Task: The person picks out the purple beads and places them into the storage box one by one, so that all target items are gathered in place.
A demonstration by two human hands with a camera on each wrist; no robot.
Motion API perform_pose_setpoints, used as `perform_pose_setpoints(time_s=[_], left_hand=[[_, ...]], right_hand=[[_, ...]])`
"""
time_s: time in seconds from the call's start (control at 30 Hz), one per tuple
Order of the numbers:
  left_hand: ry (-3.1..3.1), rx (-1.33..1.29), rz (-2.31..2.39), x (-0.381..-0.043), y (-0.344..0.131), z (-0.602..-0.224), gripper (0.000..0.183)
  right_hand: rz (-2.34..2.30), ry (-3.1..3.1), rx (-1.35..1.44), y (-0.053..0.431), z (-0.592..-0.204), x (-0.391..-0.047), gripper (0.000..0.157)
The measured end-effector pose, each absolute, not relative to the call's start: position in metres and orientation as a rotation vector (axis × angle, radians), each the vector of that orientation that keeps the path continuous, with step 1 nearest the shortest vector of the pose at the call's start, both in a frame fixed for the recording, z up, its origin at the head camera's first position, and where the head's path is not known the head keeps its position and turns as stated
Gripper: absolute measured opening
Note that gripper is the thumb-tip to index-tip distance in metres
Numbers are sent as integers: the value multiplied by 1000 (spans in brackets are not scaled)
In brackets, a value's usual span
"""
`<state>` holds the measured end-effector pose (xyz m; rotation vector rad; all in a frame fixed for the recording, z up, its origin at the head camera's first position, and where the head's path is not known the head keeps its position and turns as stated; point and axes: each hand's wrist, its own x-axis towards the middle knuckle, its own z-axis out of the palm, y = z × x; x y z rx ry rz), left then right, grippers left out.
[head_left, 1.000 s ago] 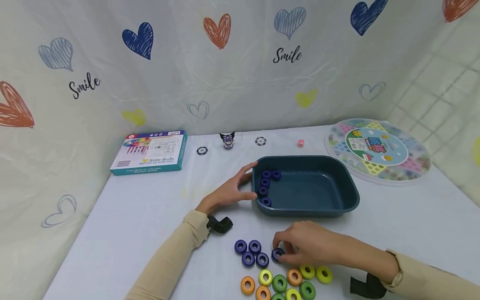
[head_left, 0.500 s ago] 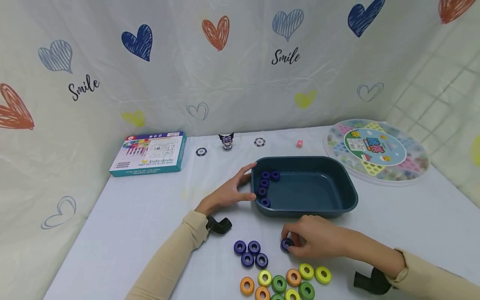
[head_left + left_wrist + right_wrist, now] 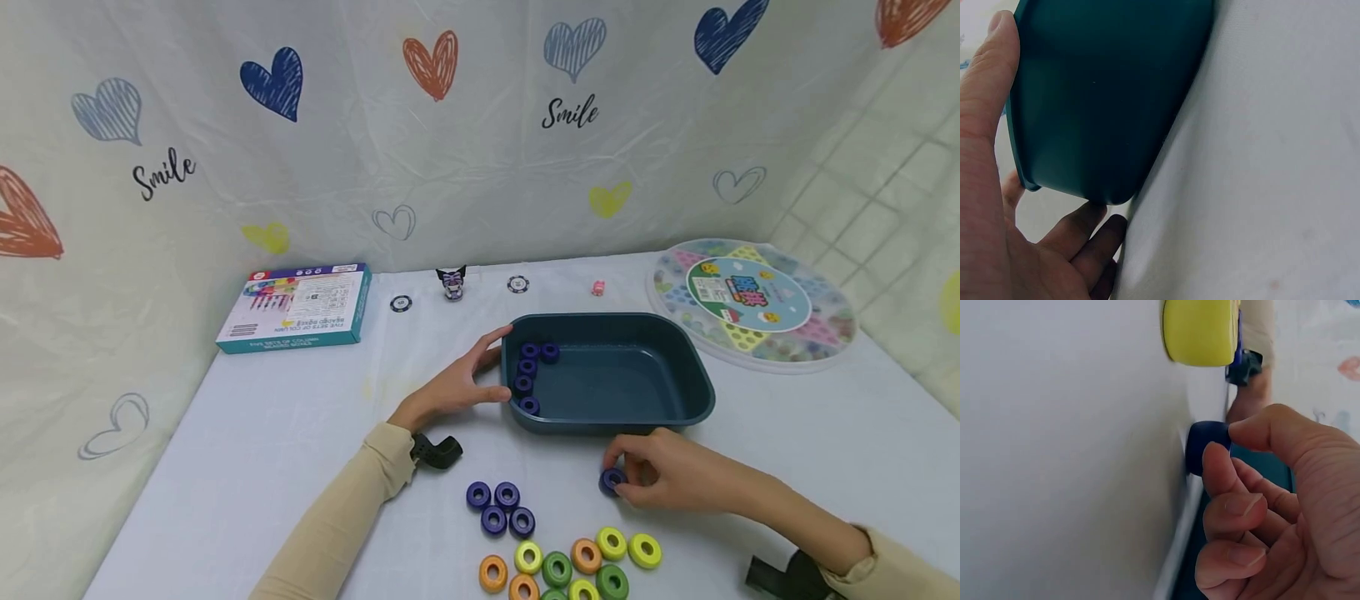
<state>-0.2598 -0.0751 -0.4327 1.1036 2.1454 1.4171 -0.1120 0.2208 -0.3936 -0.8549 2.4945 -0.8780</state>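
In the head view my right hand pinches a dark purple ring bead between thumb and forefinger, low over the cloth in front of a dark teal basin. The right wrist view shows this bead on edge, at or very near the cloth. My left hand, fingers spread, touches the basin's left end. Its thumb lies along the rim in the left wrist view, other fingertips near the base corner. Several purple beads lie inside the basin at its left. More purple beads sit on the cloth.
Orange, green and yellow beads cluster at the front edge of view. A flat box stands back left, a round game board back right. Behind the basin are two chips, a small figure and a pink piece.
My right hand has carried the pinched purple bead rightward and slightly back, away from the other purple beads. The left hand has stayed at the basin.
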Motion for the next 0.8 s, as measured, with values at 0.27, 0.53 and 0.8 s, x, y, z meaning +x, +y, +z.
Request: perform_pose_setpoints(time_s=[0.27, 0.53, 0.8], left_hand=[[2166, 1093, 1421, -263, -75, -440, 92], [2160, 1078, 1415, -260, -75, -439, 93], [2102, 1125, 1412, -247, -76, -412, 92]], right_hand=[[-1156, 2236, -812, 236, -404, -111, 25], [-1286, 2021, -672, 239, -414, -114, 33], [-1316, 2000, -603, 240, -411, -114, 32]])
